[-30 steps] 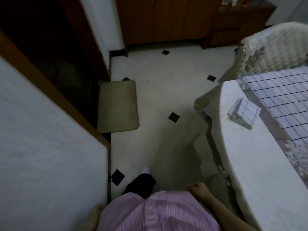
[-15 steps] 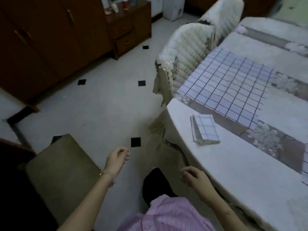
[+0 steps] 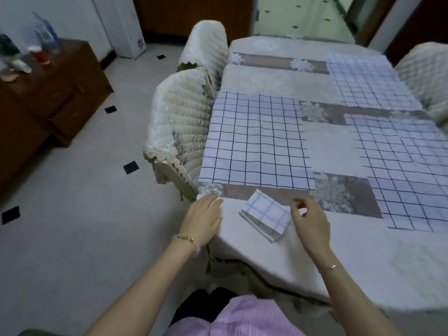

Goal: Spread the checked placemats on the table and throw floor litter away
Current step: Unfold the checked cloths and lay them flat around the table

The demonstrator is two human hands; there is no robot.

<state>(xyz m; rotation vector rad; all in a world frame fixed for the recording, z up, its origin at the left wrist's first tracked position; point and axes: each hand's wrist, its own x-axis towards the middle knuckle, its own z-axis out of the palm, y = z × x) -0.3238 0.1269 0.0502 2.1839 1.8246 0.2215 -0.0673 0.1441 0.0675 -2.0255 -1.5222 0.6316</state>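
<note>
now folded placemat (untouched) between hands

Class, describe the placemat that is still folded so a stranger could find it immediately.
Start at the long covered table and go to its near end, by the person's hands. The folded placemat lies there between them. Unlike the spread placemats beyond, it is a small thick checked packet.

left hand flat, right hand pinching

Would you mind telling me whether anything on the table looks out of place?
One checked placemat lies folded and askew near the table's front edge, while the other placemats lie spread flat. Nothing looks spilled or damaged.
</note>
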